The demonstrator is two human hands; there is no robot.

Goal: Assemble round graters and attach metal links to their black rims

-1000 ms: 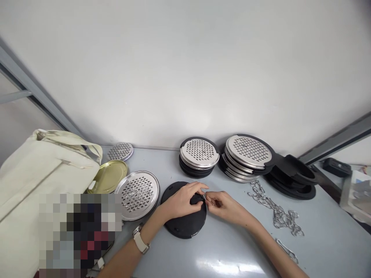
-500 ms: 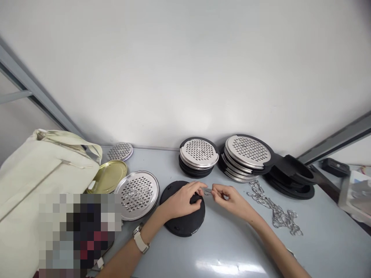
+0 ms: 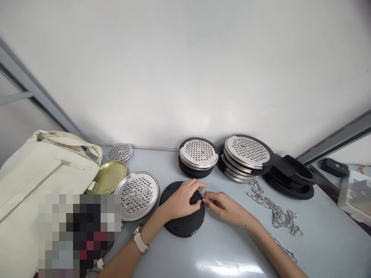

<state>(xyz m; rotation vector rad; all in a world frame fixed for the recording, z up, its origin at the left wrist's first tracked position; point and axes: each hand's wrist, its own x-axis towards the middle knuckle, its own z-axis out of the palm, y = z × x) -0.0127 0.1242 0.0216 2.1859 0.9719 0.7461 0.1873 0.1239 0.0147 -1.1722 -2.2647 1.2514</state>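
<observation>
Steadying the black disc (image 3: 185, 226) with the left hand (image 3: 180, 199), the person is working at its right-hand edge, where the right hand (image 3: 224, 206) is bringing the small wire clip (image 3: 201, 194) up close to the left fingertips. The disc is lying on the grey tabletop (image 3: 232, 243), directly in front of the person, and the left palm and wrist are bearing over it. The left thumb and fingers are standing apart around a dark part near that edge; how firmly they are squeezing it, one cannot tell. The right thumb and forefinger are coming together on the wire clip, pinching its outer end and leaving the inner end showing. Whether that inner end is engaging with the disc is not showing clearly, as the fingers are covering the spot. For good work here, the left hand should be pressing down just enough to stop the disc turning, while its fingertips are leaving the edge in sight. The right hand should be guiding the thin wire in line with its seat, feeling for resistance rather than forcing it, since pushing askew could be bending the wire or making it slip. Close by on the right, the tangled clips (image 3: 279, 218) are lying clear of the wrist.
</observation>
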